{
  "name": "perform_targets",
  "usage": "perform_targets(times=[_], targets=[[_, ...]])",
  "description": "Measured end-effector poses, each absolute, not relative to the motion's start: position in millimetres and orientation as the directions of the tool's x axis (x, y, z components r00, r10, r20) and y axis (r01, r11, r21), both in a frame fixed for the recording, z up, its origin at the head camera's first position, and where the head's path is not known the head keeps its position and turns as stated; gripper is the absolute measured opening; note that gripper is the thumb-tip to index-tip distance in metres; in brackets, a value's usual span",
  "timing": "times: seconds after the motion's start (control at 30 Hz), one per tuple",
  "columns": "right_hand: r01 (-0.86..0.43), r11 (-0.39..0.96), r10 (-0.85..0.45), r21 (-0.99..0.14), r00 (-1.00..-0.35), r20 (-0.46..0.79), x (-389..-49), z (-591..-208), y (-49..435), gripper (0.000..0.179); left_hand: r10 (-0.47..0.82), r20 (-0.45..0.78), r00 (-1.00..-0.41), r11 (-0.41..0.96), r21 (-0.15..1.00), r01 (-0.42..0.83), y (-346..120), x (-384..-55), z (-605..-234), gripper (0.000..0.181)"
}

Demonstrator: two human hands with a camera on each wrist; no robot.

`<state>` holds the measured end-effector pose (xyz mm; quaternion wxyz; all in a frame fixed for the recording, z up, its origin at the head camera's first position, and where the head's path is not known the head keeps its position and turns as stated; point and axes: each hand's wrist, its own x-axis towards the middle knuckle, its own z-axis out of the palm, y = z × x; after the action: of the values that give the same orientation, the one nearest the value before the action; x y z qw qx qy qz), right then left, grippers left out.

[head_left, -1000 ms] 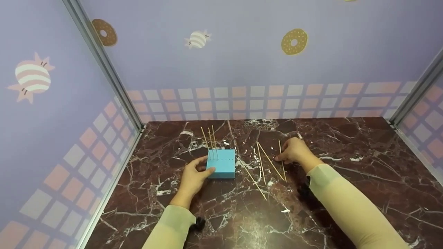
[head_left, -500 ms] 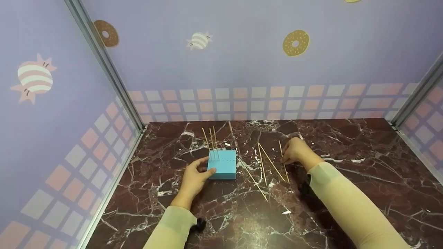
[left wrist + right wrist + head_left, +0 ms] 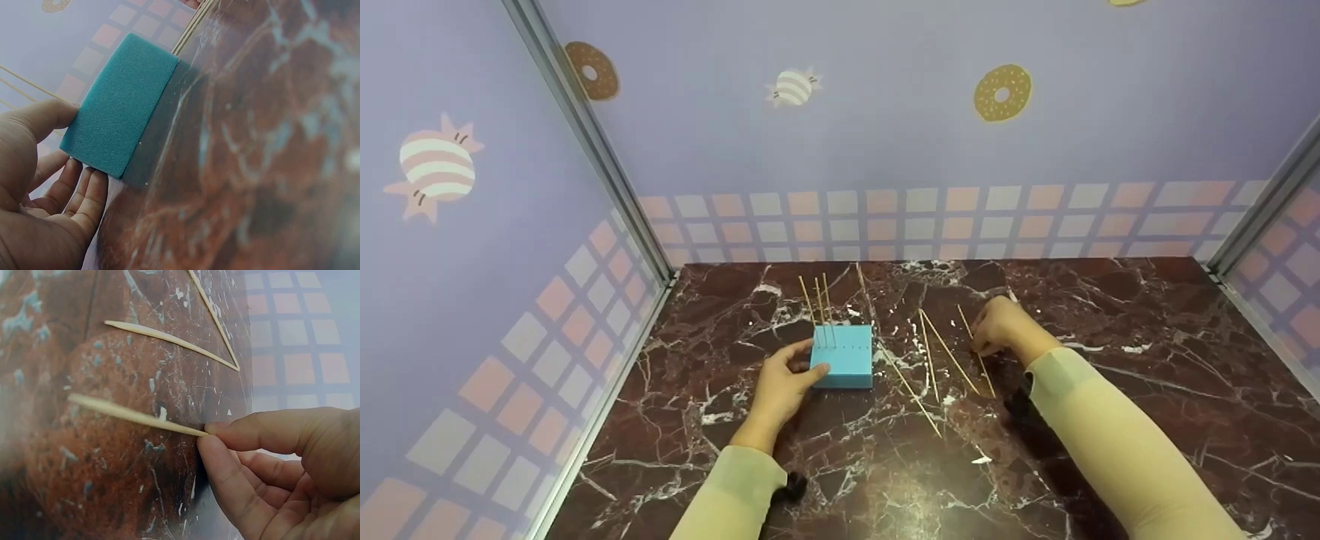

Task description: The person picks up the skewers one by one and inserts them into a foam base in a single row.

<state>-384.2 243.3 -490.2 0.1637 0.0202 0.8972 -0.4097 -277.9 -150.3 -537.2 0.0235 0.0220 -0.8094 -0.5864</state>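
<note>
In the head view, a light blue foam block (image 3: pixel 842 369) with a row of small holes stands on the table. Three thin bamboo sticks (image 3: pixel 826 300) rise from its left holes. My left hand (image 3: pixel 781 384) holds the block at its left side; the left wrist view shows the thumb on one edge of the foam block (image 3: pixel 121 107) and fingertips against its end. Between thumb and forefinger, my right hand (image 3: pixel 1005 328) pinches a bamboo stick (image 3: pixel 135 415), slanted near the tabletop. Left of that hand lie three loose sticks (image 3: pixel 951 354).
The dark red marbled table (image 3: pixel 877 480) carries everything. A purple patterned wall (image 3: pixel 885 135) closes off the back, with side panels at left and right joined by grey metal posts (image 3: pixel 585 127).
My right hand has taken hold of the rightmost stick, which has turned so its far end points more to the left. My left hand stays on the block.
</note>
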Motion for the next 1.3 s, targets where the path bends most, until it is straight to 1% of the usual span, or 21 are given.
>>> perform_targets(times=[0.17, 0.3, 0.43, 0.53, 0.77, 1.03, 1.3], targets=[[0.198, 0.603, -0.118, -0.772, -0.936, -0.332, -383, -490, 246, 0.022, -0.057, 0.008, -0.998, 0.316, 0.949, -0.01, -151, -277, -538, 0.06], [0.211, 0.558, -0.132, -0.803, -0.932, -0.337, -381, -486, 250, 0.026, -0.052, -0.001, -0.999, 0.318, 0.948, -0.017, -151, -275, -537, 0.061], [0.207, 0.542, -0.15, -0.814, -0.93, -0.336, -379, -479, 252, 0.034, -0.05, -0.003, -0.999, 0.326, 0.945, -0.019, -151, -275, -537, 0.061], [0.2, 0.543, -0.162, -0.815, -0.928, -0.336, -378, -475, 254, 0.035, -0.051, 0.008, -0.999, 0.324, 0.946, -0.009, -151, -276, -538, 0.06], [0.167, 0.492, -0.191, -0.854, -0.937, -0.294, -378, -471, 258, 0.032, -0.055, 0.032, -0.998, 0.32, 0.947, 0.013, -150, -279, -539, 0.06], [0.184, 0.394, -0.178, -0.9, -0.946, -0.271, -378, -467, 260, 0.029, -0.056, 0.038, -0.998, 0.336, 0.942, 0.017, -150, -279, -539, 0.06], [0.163, 0.255, -0.173, -0.953, -0.962, -0.211, -372, -466, 254, 0.013, -0.059, 0.018, -0.998, 0.329, 0.944, -0.002, -151, -277, -538, 0.059]])
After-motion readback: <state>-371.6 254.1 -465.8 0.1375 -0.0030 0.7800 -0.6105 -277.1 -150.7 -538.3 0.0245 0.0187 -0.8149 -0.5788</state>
